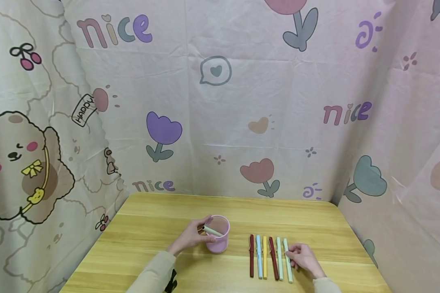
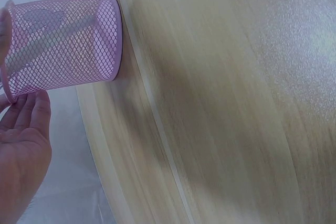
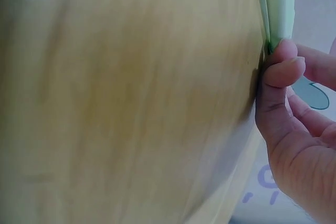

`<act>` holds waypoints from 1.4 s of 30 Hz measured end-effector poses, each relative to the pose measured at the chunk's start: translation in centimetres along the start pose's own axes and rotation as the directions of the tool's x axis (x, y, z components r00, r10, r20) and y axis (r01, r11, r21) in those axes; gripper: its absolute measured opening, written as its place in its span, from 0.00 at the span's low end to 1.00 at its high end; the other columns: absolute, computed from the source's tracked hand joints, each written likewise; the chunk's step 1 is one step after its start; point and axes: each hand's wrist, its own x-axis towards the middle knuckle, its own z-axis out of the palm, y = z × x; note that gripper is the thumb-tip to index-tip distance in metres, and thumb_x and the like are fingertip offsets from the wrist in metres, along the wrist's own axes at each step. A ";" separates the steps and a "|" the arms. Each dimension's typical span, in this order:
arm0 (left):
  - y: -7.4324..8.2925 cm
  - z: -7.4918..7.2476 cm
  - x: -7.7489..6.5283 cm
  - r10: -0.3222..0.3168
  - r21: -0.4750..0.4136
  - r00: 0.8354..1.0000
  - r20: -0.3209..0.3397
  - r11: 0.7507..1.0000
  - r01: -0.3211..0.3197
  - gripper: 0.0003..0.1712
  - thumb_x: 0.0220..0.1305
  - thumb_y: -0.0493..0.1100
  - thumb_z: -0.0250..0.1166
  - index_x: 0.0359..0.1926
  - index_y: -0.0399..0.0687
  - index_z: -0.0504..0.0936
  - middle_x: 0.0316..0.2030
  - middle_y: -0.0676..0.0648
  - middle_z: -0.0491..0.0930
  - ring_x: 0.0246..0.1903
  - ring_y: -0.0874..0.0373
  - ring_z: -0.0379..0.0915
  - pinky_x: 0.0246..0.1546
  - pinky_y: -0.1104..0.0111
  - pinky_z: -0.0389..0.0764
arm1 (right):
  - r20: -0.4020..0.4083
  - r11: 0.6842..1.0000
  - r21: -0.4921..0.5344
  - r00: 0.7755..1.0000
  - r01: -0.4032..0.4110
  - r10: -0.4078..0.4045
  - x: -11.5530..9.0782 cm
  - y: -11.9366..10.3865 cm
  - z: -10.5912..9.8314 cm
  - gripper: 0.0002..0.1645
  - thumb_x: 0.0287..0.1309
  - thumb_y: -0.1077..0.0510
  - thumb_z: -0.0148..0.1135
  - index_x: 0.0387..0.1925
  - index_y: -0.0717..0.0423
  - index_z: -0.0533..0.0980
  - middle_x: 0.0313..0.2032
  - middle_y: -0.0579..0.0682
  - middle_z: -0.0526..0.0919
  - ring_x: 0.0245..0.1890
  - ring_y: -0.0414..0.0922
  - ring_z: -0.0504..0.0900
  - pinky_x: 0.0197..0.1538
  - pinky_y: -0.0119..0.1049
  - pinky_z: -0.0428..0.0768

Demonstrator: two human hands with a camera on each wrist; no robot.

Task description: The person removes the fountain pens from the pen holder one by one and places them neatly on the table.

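My left hand (image 1: 191, 237) grips a pink mesh pen holder (image 1: 218, 245) near its rim, thumb on the near side and fingers on the far side. Upright on the table, the holder has a pale green pen (image 1: 212, 231) leaning inside, its end by my palm. To the right, my right hand (image 1: 303, 257) pinches the outermost light green pen (image 1: 288, 264) of a row between thumb and forefinger. That pen lies along the tabletop, and the right wrist view shows the fingertips right at its side.
Left of that pen, a second light green pen (image 1: 280, 260), dark red pens (image 1: 251, 256), a yellow pen (image 1: 265, 258) and a light blue pen (image 1: 259, 257) lie side by side on the wooden table (image 1: 150, 219). A printed curtain (image 1: 220, 106) hangs behind and along both sides.
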 end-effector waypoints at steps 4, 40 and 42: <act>-0.1 0.0 0.1 0.002 0.003 1.000 -0.002 1.000 -0.002 0.52 0.55 0.43 0.77 0.73 0.27 0.58 0.70 0.28 0.64 0.69 0.32 0.65 0.68 0.49 0.72 | 0.007 1.000 -0.020 1.000 -0.001 0.001 0.1 0.0 -0.1 0.10 0.58 0.69 0.64 0.39 0.73 0.75 0.23 0.52 0.78 0.19 0.41 0.76 0.17 0.26 0.75; 0.2 0.0 0.0 0.003 0.012 1.000 -0.007 1.000 -0.003 0.52 0.55 0.43 0.77 0.73 0.27 0.59 0.70 0.27 0.65 0.68 0.32 0.67 0.68 0.48 0.73 | -0.009 1.000 -0.014 1.000 -0.019 0.019 0.0 -0.2 0.0 0.11 0.57 0.69 0.64 0.40 0.73 0.75 0.23 0.52 0.78 0.18 0.41 0.76 0.17 0.26 0.75; 0.1 0.0 0.0 0.004 0.012 1.000 -0.006 1.000 -0.004 0.52 0.55 0.42 0.77 0.73 0.26 0.58 0.70 0.27 0.65 0.68 0.31 0.66 0.68 0.48 0.73 | -0.011 1.000 -0.013 1.000 -0.021 0.021 -0.1 -0.3 0.1 0.10 0.57 0.69 0.64 0.40 0.73 0.75 0.23 0.53 0.78 0.18 0.42 0.76 0.17 0.27 0.75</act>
